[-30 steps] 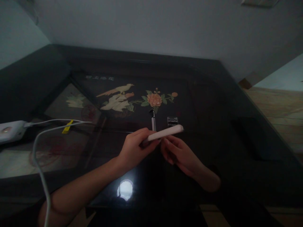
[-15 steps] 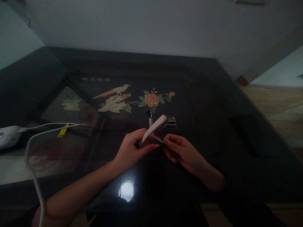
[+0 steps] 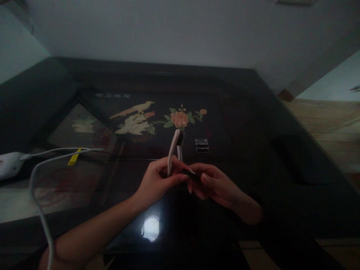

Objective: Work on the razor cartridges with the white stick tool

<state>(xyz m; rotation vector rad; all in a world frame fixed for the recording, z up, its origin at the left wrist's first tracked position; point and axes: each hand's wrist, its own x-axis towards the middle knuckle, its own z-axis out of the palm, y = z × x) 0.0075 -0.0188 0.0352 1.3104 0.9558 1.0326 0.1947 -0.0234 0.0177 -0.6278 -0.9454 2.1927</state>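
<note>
White handle (image 3: 172, 153): sticking up out of the left hand toward 12 o'clock, leaning a touch toward 1, curving a bit and hanging over the dark tabletop (image 3: 244, 127). Gripping its lower end with the left hand (image 3: 159, 173), fingers curled well in, and also pinching a small dark piece (image 3: 194, 175) at the 3 o'clock side of that same grip. Meeting that piece from the other side with the right hand (image 3: 218, 182), thumb and fingers bent nearly together on its far end. Not managing to tell about any join between dark piece and handle, way too dim in there.

Going round the clock from the hands: spotting a slim light-and-dark stick (image 3: 179, 153) at 12, lying partly hidden behind the handle. Seeing a little clear case (image 3: 202, 145) at 1, showing dark strips inside. Catching a pink flower design (image 3: 180, 119) further out at 12, plus a bird design (image 3: 140, 108) at 11. Noticing a white box (image 3: 11, 165) way out at 9, trailing a white cable (image 3: 39, 202) down toward 8, wearing a yellow tag (image 3: 73, 157). Making out a dark flat shape (image 3: 303, 159) at 3, too murky for detail. Getting a bright round reflection (image 3: 151, 228) at 7.
</note>
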